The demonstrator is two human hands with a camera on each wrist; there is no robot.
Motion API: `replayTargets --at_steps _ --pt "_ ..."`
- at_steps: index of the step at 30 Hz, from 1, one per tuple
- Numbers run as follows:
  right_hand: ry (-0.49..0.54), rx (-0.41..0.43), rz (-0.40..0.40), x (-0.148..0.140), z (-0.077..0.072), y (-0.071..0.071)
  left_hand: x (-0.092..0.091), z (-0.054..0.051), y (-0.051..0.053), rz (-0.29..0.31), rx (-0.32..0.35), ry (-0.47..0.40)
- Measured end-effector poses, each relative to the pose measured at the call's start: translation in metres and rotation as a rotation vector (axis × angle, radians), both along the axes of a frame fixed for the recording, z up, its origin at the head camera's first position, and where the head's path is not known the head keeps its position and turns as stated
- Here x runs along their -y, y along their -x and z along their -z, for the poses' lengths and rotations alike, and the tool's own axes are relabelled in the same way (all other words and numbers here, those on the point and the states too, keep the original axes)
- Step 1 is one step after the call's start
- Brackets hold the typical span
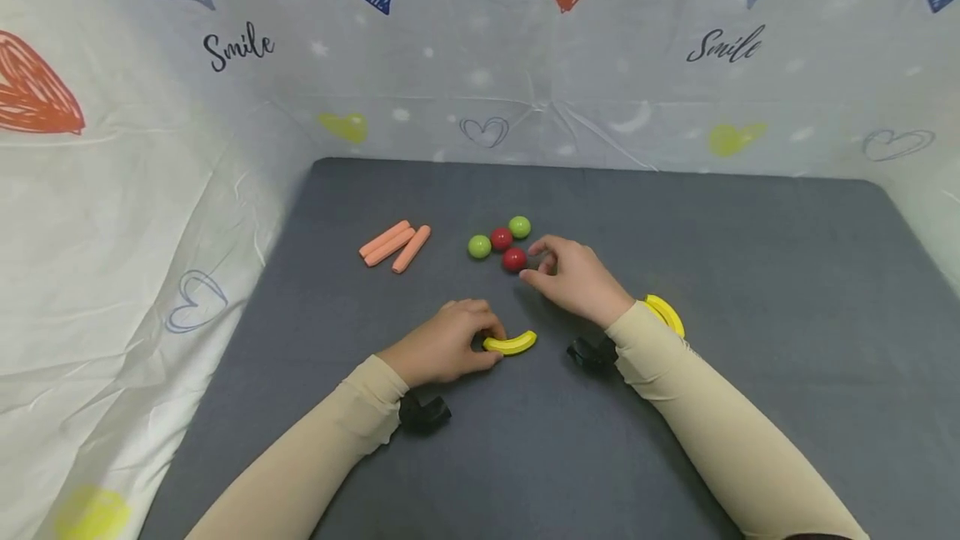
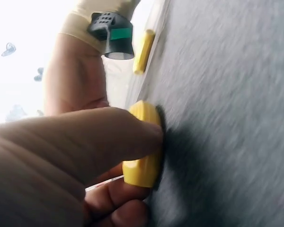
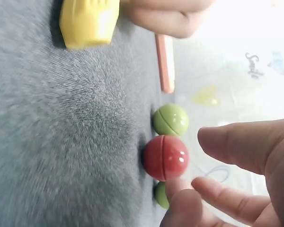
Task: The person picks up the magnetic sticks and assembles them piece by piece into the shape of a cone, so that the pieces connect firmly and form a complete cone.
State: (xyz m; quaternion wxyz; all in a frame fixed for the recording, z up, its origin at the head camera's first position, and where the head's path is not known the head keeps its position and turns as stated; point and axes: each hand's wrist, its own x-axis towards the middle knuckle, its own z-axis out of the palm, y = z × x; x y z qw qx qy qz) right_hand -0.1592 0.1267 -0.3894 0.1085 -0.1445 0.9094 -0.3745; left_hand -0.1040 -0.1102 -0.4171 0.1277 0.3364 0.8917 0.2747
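Observation:
My left hand [image 1: 450, 342] pinches a small yellow toy banana [image 1: 517, 345] lying on the grey table. In the left wrist view its thumb presses the near side of the banana [image 2: 144, 172], other fingers behind. Ahead and to the right, my right hand [image 1: 576, 280] holds nothing; its thumb and fingers are parted beside a shiny red ball [image 1: 514, 259]. The right wrist view shows that red ball [image 3: 165, 157] close to the fingertips, with a seam round it. A second red ball [image 1: 501, 238] and two green balls [image 1: 479, 247] cluster there.
Three salmon-coloured sticks [image 1: 386, 240] lie left of the balls. More yellow banana pieces [image 1: 666, 315] sit beside the right wrist, partly hidden by the sleeve. Black wrist cameras [image 1: 424, 415] hang under both wrists. A white sheet printed with hearts [image 1: 480, 65] stands behind the grey table [image 1: 787, 315].

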Motion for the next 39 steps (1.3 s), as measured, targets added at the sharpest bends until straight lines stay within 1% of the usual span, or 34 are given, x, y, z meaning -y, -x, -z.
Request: replayTargets --at_steps 5,11,14,17,21,26,32,39 --pt "-0.026 0.041 0.029 0.007 0.007 0.01 0.008 -0.002 0.007 0.012 0.049 -0.037" --pt "-0.066 0.026 0.052 0.011 0.013 0.016 0.012 0.001 0.012 0.031 0.091 -0.071" --pt "-0.078 0.022 0.044 0.01 0.015 0.017 0.013 0.004 0.013 0.037 0.102 -0.077" --pt "-0.08 0.038 0.019 0.006 0.016 0.016 0.013 0.007 0.013 0.038 0.111 -0.083" --pt "-0.071 0.084 -0.009 -0.001 0.016 0.011 0.015 0.009 0.014 0.031 0.12 -0.093" --pt "-0.073 0.137 -0.043 -0.011 0.014 -0.002 0.016 0.011 0.015 0.027 0.121 -0.099" --pt "-0.07 0.155 -0.09 -0.02 0.01 -0.019 0.016 0.01 0.016 0.021 0.118 -0.096" --pt "-0.071 0.161 -0.124 -0.029 0.007 -0.031 0.017 0.008 0.016 0.015 0.1 -0.093"
